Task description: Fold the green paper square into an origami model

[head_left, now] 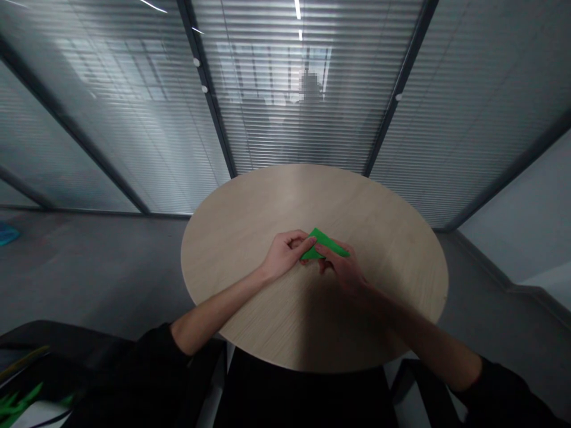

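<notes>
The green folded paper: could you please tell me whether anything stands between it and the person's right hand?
Nothing visible does: the right hand is touching the green folded paper, its fingers lying across the paper.

Bright green folded paper triangle (322,245), flat solid colour, no printed pattern. Round pale beige wood tabletop (312,199), fine straight grain lines, darker shadow near edge. Grey-white slatted window blinds (285,131), tight horizontal stripes. Dark grey metal window frames (207,89), diagonal bars across stripes. Plain grey floor (89,279). Black sleeves (156,362), no visible pattern. Teal-blue object (6,235) at far left edge. Bright green spiky shapes (18,398) in lower left corner, against black.
</notes>
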Motion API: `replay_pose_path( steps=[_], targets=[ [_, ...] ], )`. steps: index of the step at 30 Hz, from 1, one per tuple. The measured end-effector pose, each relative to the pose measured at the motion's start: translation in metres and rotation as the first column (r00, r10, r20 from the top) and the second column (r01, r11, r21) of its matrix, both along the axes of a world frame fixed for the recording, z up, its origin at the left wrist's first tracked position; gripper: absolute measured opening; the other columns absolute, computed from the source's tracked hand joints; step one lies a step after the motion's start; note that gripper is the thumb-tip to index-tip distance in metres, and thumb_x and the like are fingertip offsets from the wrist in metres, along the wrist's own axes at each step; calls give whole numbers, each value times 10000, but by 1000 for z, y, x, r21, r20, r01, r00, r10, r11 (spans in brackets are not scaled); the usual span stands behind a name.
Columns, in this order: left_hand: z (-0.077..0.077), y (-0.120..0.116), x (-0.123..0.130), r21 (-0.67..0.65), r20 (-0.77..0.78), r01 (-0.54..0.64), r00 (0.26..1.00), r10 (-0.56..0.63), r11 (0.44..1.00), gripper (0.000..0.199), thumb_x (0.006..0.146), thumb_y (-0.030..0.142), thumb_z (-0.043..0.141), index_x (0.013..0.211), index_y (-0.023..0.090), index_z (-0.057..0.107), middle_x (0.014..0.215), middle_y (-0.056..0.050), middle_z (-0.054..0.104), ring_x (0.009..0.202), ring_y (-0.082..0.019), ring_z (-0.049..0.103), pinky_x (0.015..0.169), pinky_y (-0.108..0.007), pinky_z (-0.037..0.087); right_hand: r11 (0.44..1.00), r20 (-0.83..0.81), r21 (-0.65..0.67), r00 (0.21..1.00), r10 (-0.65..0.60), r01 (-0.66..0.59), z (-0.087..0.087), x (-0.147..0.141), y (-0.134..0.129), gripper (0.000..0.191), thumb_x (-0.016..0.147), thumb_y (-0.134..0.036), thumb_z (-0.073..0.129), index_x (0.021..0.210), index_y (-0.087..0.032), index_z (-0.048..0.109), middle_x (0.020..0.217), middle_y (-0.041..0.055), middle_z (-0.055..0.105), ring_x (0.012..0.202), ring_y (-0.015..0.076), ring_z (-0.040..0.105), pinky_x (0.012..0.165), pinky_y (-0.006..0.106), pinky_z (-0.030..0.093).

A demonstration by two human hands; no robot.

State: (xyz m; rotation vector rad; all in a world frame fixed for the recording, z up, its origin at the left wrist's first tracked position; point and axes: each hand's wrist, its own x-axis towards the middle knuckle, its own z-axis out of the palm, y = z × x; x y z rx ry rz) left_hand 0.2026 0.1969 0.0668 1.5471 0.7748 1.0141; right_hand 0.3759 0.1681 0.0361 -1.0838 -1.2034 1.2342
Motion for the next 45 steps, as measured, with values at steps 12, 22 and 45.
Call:
replay_pose_path(
  steps=[12, 22, 45],
  targets=[
    [-7, 2, 0, -38, -85, 34, 996, -37, 999, 443, 909, 538, 692, 714, 145, 631, 527, 1, 630, 456, -91, 562, 494, -201, 440, 992, -35, 11, 991, -127, 127, 6, 9, 2, 357, 792, -495, 776, 642, -212, 621, 541, -32, 534, 484, 124, 479, 469, 272, 416],
    [-10, 5, -1, -66, -67, 86, 994, -90, 994, 482, 894, 604, 671, 731, 157, 589, 511, 26, 599, 422, -80, 532, 457, -192, 417, 990, -41, -6, 989, -140, 140, 8, 7, 2, 355, 788, -488, 774, 639, -215, 603, 535, -35, 529, 472, 121, 473, 463, 273, 402],
    [-10, 3, 1, -129, -45, 137, 989, -144, 982, 456, 862, 580, 724, 827, 143, 602, 586, 14, 622, 472, -93, 589, 466, -198, 499, 986, 34, 33, 986, -162, 161, 9, 10, 1, 392, 818, -516, 742, 607, -219, 598, 507, -34, 532, 460, 121, 463, 466, 272, 379]
  ],
)
